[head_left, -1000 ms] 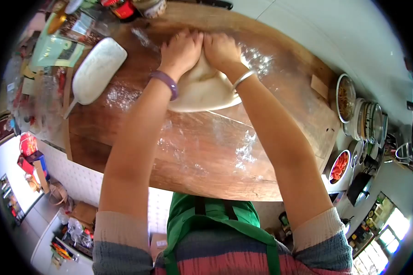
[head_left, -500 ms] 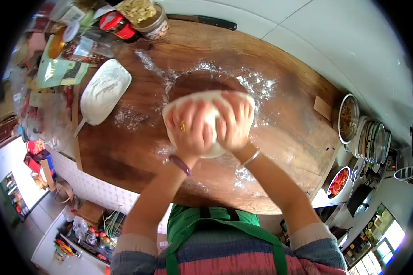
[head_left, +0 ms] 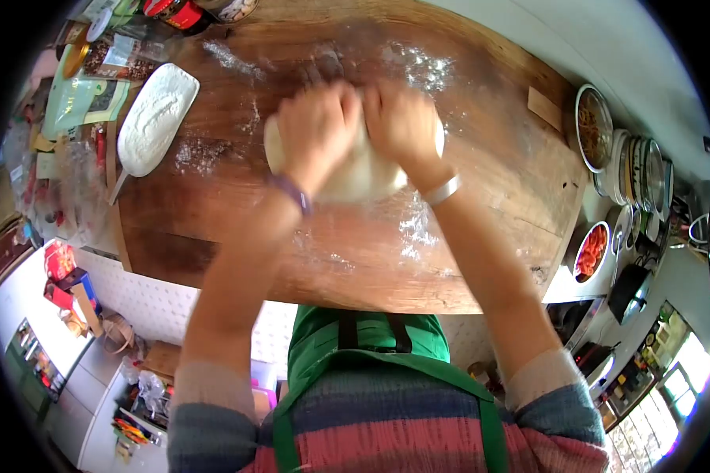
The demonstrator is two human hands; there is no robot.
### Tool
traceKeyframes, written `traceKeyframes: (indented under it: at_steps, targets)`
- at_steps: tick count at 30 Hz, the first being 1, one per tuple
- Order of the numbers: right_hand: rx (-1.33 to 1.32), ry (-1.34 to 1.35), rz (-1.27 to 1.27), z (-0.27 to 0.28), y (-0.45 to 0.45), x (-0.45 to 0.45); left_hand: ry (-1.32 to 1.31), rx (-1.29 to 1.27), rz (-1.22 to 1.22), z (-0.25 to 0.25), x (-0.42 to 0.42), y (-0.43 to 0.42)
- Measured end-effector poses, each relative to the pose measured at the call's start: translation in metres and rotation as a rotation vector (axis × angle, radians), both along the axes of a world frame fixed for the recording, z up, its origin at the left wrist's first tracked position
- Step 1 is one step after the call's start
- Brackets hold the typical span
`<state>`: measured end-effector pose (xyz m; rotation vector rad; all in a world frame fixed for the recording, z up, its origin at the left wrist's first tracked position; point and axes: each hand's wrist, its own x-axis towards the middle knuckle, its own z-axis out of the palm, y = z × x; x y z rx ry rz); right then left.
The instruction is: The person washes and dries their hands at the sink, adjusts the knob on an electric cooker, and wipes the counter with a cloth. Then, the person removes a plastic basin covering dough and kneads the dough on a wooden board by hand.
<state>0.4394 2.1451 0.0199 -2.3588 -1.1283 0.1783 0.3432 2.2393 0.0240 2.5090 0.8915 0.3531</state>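
A pale, rounded piece of dough (head_left: 359, 177) lies on the floured wooden board (head_left: 363, 264). My left hand (head_left: 319, 126), with a purple bangle at the wrist, presses on the dough's left part, fingers curled over its far side. Beside it my right hand (head_left: 404, 126), with a silver bangle, is curled over the right part. Both hands are closed on the dough and slightly blurred; their fingertips are hidden. White flour is scattered beyond the dough and near its right side.
A scoop of flour (head_left: 158, 118) rests at the left, near bags and jars (head_left: 118, 59). At the right edge stand a steel bowl of brown strips (head_left: 592, 130), stacked plates (head_left: 635, 169) and a bowl of red pieces (head_left: 590, 252).
From spread on top of the dough half a second ago, my fingers have curled over its far side. The dough, stretched and folded a second ago, is now rounder. The view has shifted.
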Motion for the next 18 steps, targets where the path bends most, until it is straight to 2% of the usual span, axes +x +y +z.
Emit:
traceKeyframes:
  at_steps: [1, 2, 4, 7, 8, 10, 12, 13, 14, 16, 17, 18]
  targets:
    - [0.129, 0.010, -0.040, -0.002, -0.026, -0.022, 0.004, -0.001, -0.054, -0.003, -0.020, -0.026]
    - [-0.030, 0.008, -0.017, 0.005, -0.057, -0.040, 0.040, -0.028, -0.094, -0.001, -0.039, -0.053]
    - [0.060, -0.009, -0.054, 0.006, -0.096, -0.069, -0.042, -0.018, -0.160, 0.009, -0.058, -0.085]
    - [0.113, -0.054, -0.090, -0.019, -0.071, -0.042, -0.163, 0.188, -0.103, -0.018, -0.027, -0.063]
    - [0.205, -0.089, -0.099, -0.032, -0.057, -0.029, -0.142, 0.214, -0.105, -0.023, -0.016, -0.051]
    - [0.175, 0.070, -0.141, -0.034, -0.043, -0.018, -0.067, 0.300, -0.076, -0.024, 0.001, -0.042]
    - [-0.033, -0.053, -0.123, -0.032, -0.047, -0.020, 0.052, 0.018, -0.197, -0.052, -0.005, -0.032]
    - [-0.001, 0.093, -0.092, -0.020, -0.058, -0.025, 0.315, -0.126, -0.299, -0.037, -0.013, -0.029]
    - [0.030, 0.245, -0.056, -0.002, -0.071, -0.030, 0.337, -0.442, -0.286, -0.003, -0.025, -0.038]
    - [0.072, 0.450, -0.013, 0.037, -0.100, -0.052, 0.416, -0.571, -0.150, 0.073, -0.051, -0.072]
    - [0.083, 0.496, -0.014, 0.057, -0.120, -0.071, 0.303, -0.369, -0.101, 0.075, -0.071, -0.102]
    - [0.242, 0.185, 0.063, 0.053, -0.138, -0.095, 0.188, -0.170, -0.052, 0.065, -0.095, -0.134]
